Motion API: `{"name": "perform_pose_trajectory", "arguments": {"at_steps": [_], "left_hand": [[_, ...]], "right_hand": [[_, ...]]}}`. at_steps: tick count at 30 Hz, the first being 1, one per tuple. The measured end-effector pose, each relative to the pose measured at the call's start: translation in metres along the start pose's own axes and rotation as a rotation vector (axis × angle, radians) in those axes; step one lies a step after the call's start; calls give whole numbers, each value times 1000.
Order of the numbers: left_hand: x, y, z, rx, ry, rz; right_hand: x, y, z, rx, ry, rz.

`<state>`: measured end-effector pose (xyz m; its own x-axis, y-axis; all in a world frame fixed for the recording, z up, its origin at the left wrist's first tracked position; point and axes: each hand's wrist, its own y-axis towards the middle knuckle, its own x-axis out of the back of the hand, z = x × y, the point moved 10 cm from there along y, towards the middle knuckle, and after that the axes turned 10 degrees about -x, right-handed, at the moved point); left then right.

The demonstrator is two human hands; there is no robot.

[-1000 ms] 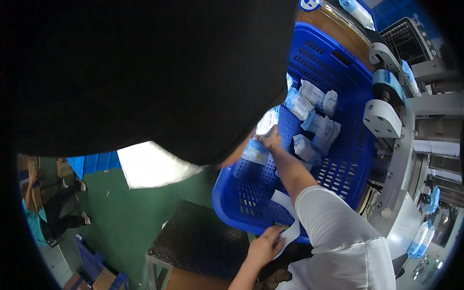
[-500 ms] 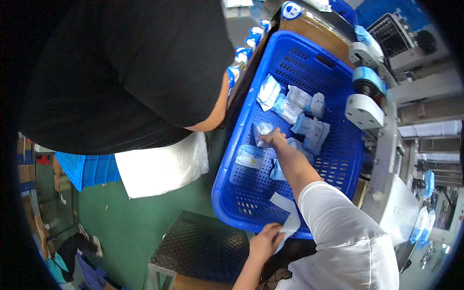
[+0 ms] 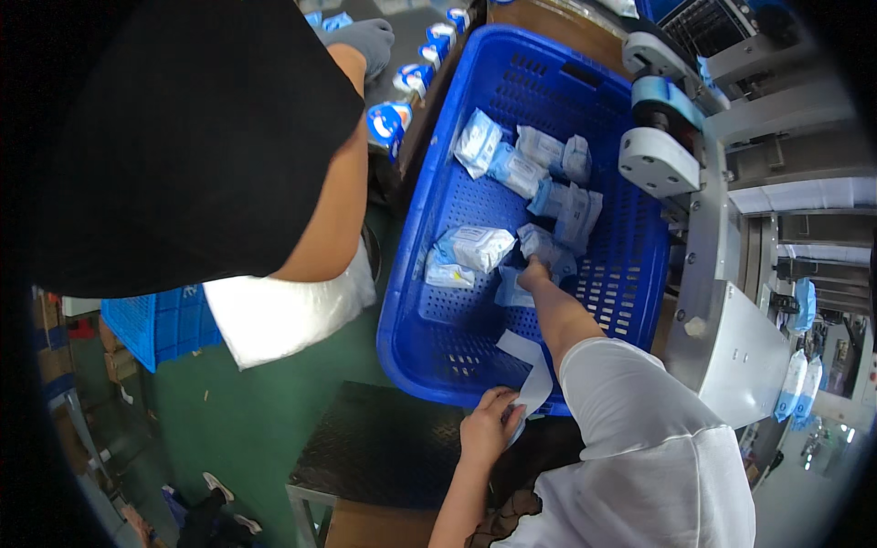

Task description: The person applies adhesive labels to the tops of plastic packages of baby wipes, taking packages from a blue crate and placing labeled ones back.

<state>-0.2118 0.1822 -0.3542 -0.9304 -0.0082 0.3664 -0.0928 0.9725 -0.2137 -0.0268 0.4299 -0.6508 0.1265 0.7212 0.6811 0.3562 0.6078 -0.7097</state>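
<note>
My right hand (image 3: 533, 272) reaches down into a blue plastic crate (image 3: 402, 358). Its fingers close on the near end of a white-and-blue wipes packet (image 3: 541, 241), though their tips are partly hidden. Just left of it, one wipes packet (image 3: 482, 247) rests across another packet (image 3: 448, 273). Farther back in the crate lie several more such packets (image 3: 517, 171), some overlapping. At the crate's near rim, my left hand (image 3: 491, 424) pinches a long whitish strip (image 3: 535, 382), whose free end curls over the rim into the crate.
A co-worker in black (image 3: 201, 146) stands at left, a grey-gloved hand (image 3: 367, 44) over a surface with packets. Machine rollers (image 3: 660, 137) border the crate's right side. A dark metal step (image 3: 379, 438), a white plastic bag (image 3: 283, 315) and a light-blue crate (image 3: 160, 324) lie below left.
My right hand has let go of one packet, now lying across the left packet, and moved right to another. My left hand keeps the strip. The co-worker's arm shifted, bringing a gloved hand into view.
</note>
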Motion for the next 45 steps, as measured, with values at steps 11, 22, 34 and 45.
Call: {"name": "perform_pose_trajectory", "arguments": {"at_steps": [11,22,34,45], "left_hand": [[0,5,3,-48,14,-4],[6,0,5,-58,-2,-79],[4,3,10,-24,-4,-31],[4,1,9,-39,-34,-36]], "right_hand": [[-38,-38,37,331,-476,-574],[8,-9,-11,220,334,482],[75,-30,46,502,-354,-598],[48,-41,84,765,-1401,27]]}}
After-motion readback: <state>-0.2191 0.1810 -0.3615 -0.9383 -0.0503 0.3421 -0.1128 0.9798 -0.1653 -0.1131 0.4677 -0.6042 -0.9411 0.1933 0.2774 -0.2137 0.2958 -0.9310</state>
